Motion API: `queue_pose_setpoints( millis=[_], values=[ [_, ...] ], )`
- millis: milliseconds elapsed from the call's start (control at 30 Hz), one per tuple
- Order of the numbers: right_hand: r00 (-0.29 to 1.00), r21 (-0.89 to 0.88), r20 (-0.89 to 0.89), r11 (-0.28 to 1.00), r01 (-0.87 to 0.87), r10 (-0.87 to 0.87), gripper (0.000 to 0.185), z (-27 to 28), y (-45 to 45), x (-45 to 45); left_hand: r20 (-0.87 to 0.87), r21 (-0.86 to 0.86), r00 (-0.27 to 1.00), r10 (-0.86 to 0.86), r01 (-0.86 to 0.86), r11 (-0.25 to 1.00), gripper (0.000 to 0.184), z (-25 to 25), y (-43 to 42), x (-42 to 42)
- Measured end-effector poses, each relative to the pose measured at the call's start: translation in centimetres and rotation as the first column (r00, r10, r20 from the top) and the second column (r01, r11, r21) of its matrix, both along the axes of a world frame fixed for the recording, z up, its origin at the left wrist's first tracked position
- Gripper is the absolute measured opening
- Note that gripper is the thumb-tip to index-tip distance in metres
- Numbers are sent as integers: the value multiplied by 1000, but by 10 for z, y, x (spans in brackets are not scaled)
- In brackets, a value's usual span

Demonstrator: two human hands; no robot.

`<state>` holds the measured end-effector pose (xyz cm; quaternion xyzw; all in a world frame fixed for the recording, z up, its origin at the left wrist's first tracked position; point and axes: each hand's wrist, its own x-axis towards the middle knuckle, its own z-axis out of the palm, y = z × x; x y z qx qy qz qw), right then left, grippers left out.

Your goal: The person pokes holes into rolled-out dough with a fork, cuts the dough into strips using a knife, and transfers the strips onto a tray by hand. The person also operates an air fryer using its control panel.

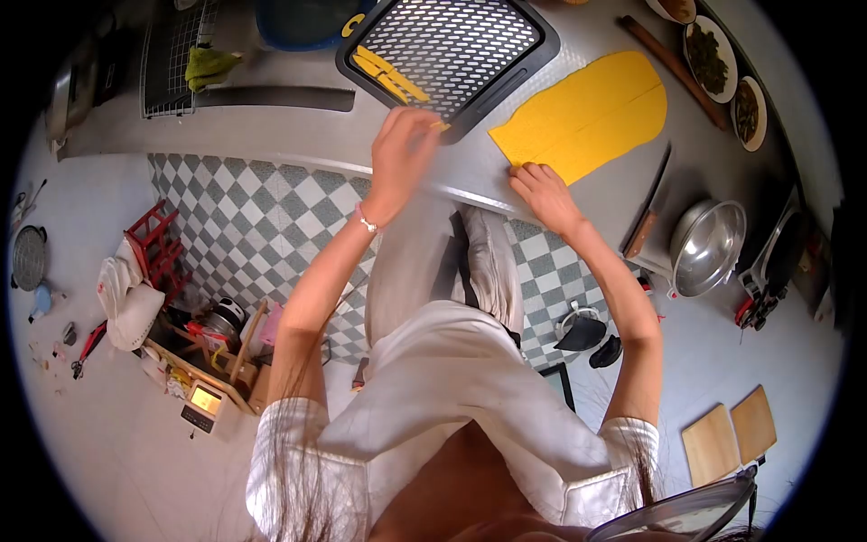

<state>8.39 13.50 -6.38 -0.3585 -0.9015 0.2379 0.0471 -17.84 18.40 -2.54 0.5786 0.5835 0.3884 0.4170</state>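
My left hand (404,154), slightly blurred, is over the near left edge of a black perforated tray (364,70). Its fingers are closed, with a bit of a yellow dough strip (441,126) showing at the tips. Several other yellow dough strips (390,74) lie along the tray's left side. To the right, a flat yellow dough sheet (596,108) with a lengthwise line rests on the metal counter. My right hand (546,196) has its fingers closed at the sheet's near left edge; the fingertips' undersides are hidden.
A knife (643,221) with a wooden handle and a steel bowl (709,248) are on the right. Beyond the sheet lie a rolling pin (673,68) and white dishes of food (711,59). A blue basin (302,27) and green cloth (209,67) sit at the back left.
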Motion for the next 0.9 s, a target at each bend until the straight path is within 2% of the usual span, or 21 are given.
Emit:
queue_pose_setpoints(
  millis=[167,267,467,600,667,700,733,767,900],
  values=[
    [998,0,35,999,-49,49,23,9,-8,6,54,-26,998,24,-23,999,16,-5,3,4],
    [997,44,-35,997,-65,66,23,16,-17,12,53,-42,998,36,-34,999,16,-11,1,4],
    [1000,-102,-20,994,-25,23,22,54,-41,27,166,-125,980,106,-86,988,15,-18,14,8],
    [978,-313,-69,936,164,-194,23,89,-20,15,154,-105,975,158,-143,984,15,-36,52,-10],
    [949,-408,-93,880,241,-303,22,100,-2,8,186,-171,966,182,-151,974,15,-47,76,-26],
    [936,-397,-109,878,266,-333,21,101,7,3,201,-202,960,194,-153,967,16,-53,88,-35],
    [923,-386,-126,875,292,-364,20,102,16,-2,96,-154,980,175,-159,975,16,-57,97,-42],
    [908,-377,-142,870,318,-393,19,102,23,-7,73,-163,982,176,-162,973,16,-60,104,-49],
    [899,-300,-170,891,342,-403,18,95,50,-21,6,-191,983,185,-181,965,17,-67,124,-65]
  ],
)
